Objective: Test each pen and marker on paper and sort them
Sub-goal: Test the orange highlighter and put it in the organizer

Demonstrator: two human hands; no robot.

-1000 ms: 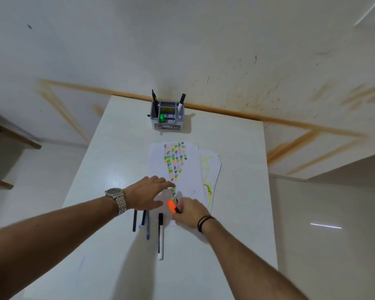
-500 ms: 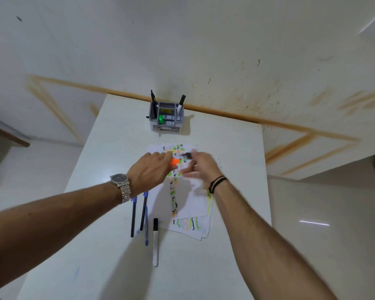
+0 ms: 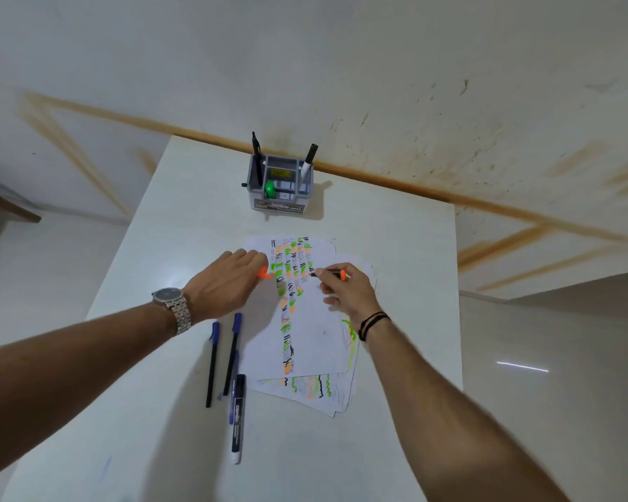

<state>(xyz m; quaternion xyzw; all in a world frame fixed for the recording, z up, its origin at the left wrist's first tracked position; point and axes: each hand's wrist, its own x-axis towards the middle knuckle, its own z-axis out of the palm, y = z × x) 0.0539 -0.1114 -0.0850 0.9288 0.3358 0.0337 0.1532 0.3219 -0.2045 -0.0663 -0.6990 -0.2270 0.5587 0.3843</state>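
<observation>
Right hand [image 3: 345,293] pinches your orange highlighter [image 3: 329,273], tip on white scribbled paper sheet [image 3: 316,320]; left hand [image 3: 225,280] beside sheet's left edge clasps orange cap [image 3: 264,273].

The orange highlighter [image 3: 330,273] has been uncapped: its cap [image 3: 264,273] is now kept in the left hand [image 3: 229,280], while the body is gripped by the right hand [image 3: 345,289]. Both hands have been carried from the desk's near edge toward the far end of the top sheet [image 3: 305,309], where the tip is lowered onto the paper.
</observation>
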